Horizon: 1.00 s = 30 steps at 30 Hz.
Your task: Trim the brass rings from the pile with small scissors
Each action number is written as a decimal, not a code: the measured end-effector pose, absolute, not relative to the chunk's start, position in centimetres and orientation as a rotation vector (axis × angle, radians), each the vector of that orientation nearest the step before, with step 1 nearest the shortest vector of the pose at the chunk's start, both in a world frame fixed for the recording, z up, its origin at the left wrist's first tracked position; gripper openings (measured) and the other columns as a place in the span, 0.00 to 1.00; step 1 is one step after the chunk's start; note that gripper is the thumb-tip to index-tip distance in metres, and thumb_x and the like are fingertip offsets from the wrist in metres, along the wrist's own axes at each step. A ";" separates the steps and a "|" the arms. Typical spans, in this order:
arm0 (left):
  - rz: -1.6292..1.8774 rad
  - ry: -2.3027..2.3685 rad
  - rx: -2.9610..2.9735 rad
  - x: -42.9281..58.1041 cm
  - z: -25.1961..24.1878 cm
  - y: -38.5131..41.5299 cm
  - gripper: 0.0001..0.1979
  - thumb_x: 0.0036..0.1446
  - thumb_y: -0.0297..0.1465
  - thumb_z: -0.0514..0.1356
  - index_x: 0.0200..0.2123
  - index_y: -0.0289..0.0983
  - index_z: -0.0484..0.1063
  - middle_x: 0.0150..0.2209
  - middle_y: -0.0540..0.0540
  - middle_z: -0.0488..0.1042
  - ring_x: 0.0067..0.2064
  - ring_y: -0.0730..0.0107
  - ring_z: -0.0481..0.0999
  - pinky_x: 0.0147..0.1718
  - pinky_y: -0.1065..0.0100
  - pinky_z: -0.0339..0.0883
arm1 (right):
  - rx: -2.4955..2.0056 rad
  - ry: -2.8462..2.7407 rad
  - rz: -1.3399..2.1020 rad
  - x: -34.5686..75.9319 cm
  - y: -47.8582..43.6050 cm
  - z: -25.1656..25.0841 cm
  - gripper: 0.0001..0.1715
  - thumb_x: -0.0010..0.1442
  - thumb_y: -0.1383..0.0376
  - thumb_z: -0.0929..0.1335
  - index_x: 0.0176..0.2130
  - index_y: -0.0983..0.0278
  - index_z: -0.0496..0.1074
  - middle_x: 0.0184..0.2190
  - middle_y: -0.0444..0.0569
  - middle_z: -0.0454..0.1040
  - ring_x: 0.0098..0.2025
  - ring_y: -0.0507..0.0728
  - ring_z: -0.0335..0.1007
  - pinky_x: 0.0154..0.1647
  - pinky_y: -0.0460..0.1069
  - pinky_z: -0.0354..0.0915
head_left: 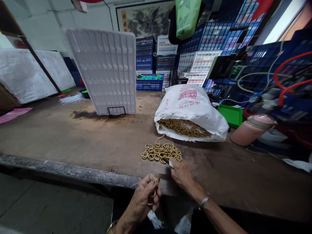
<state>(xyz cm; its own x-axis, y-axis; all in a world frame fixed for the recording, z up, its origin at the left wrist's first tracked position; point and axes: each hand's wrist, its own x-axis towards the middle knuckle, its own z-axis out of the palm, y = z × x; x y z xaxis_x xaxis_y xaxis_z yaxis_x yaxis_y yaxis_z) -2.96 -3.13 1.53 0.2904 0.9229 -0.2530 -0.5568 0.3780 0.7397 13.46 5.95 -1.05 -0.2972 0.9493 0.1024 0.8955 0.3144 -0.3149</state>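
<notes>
My left hand [147, 191] is closed around several brass-coloured rings [152, 194], just off the front edge of the table. One ring stands up between the thumb and forefinger. My right hand [181, 172] reaches to the near right side of a loose pile of brass rings [156, 151] on the table top. Its fingers are closed on something slim with a white part and a dark tip touching the rings; I cannot make out its kind. Behind the pile lies a white woven sack [188, 109], its mouth facing me and full of the same rings.
A white ribbed plastic tray [104, 71] stands upright in a black wire holder [116, 112] on the brown table [73, 139]. To the right are a green tray [230, 115] and a pink cylinder [253, 130] near hoses. Blue and white crates [149, 85] are stacked behind.
</notes>
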 end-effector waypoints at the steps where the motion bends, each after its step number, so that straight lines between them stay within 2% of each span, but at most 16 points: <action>1: 1.081 0.738 0.538 -3.2 1.3 -2.9 0.13 0.51 0.39 0.57 0.27 0.37 0.58 0.23 0.52 0.67 0.16 0.83 0.58 0.11 0.80 0.51 | -1.651 -2.297 0.250 13.2 6.9 -0.6 0.09 0.50 0.74 0.57 0.29 0.64 0.64 0.24 0.47 0.69 0.25 0.51 0.61 0.26 0.46 0.46; 4: 1.117 0.749 0.482 -4.1 0.3 -2.2 0.11 0.51 0.37 0.56 0.28 0.35 0.60 0.27 0.48 0.69 0.19 0.82 0.61 0.11 0.80 0.51 | -1.628 -2.297 0.158 12.2 9.8 0.6 0.08 0.52 0.72 0.58 0.30 0.64 0.64 0.28 0.47 0.69 0.29 0.52 0.62 0.28 0.45 0.48; 9: 1.176 0.722 0.443 -5.3 -0.4 -1.7 0.09 0.50 0.34 0.57 0.30 0.36 0.60 0.27 0.49 0.69 0.19 0.80 0.63 0.12 0.79 0.50 | -1.675 -2.417 0.150 10.1 14.2 1.4 0.09 0.56 0.66 0.58 0.36 0.63 0.65 0.32 0.48 0.68 0.34 0.52 0.64 0.31 0.44 0.50; 13: 1.172 0.710 0.386 -5.8 -0.1 -1.1 0.14 0.46 0.33 0.60 0.36 0.36 0.63 0.25 0.49 0.68 0.18 0.79 0.63 0.12 0.79 0.50 | -1.679 -2.497 0.159 8.9 16.1 1.2 0.11 0.54 0.62 0.60 0.38 0.63 0.65 0.33 0.48 0.69 0.34 0.53 0.65 0.29 0.44 0.51; 19: 1.170 0.666 0.320 -6.0 -0.7 -0.6 0.11 0.45 0.36 0.61 0.27 0.33 0.66 0.25 0.46 0.68 0.22 0.78 0.65 0.13 0.78 0.52 | -1.700 -2.558 0.138 8.4 16.6 0.0 0.11 0.54 0.64 0.60 0.38 0.63 0.67 0.33 0.50 0.71 0.33 0.54 0.67 0.27 0.45 0.50; 23: 1.126 0.696 0.332 -6.1 -1.2 -0.5 0.11 0.48 0.34 0.59 0.26 0.31 0.67 0.23 0.46 0.67 0.21 0.79 0.64 0.15 0.78 0.52 | -1.693 -2.569 0.134 8.6 16.4 -0.3 0.11 0.55 0.66 0.59 0.36 0.64 0.68 0.32 0.50 0.72 0.33 0.55 0.67 0.29 0.45 0.51; 26: 1.129 0.716 0.311 -6.0 -1.4 -0.2 0.09 0.48 0.33 0.59 0.25 0.32 0.64 0.24 0.48 0.66 0.23 0.78 0.65 0.14 0.79 0.51 | -1.681 -2.556 0.138 8.8 15.6 0.0 0.11 0.54 0.67 0.59 0.35 0.63 0.68 0.33 0.50 0.72 0.35 0.55 0.67 0.32 0.45 0.52; 30: 1.163 0.777 0.369 -5.4 -1.3 0.1 0.13 0.46 0.36 0.60 0.24 0.36 0.59 0.22 0.53 0.62 0.20 0.80 0.61 0.12 0.80 0.48 | -1.642 -2.436 0.243 9.0 13.0 0.3 0.15 0.53 0.68 0.60 0.42 0.62 0.66 0.33 0.48 0.72 0.33 0.54 0.67 0.31 0.45 0.53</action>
<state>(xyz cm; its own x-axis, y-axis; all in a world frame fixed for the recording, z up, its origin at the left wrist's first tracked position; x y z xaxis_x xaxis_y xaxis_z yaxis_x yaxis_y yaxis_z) -5.39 0.15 -1.32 0.1805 0.9179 -0.3535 -0.6779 0.3765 0.6314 9.00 12.99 0.34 -0.3664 0.9280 0.0684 0.8961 0.3716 -0.2427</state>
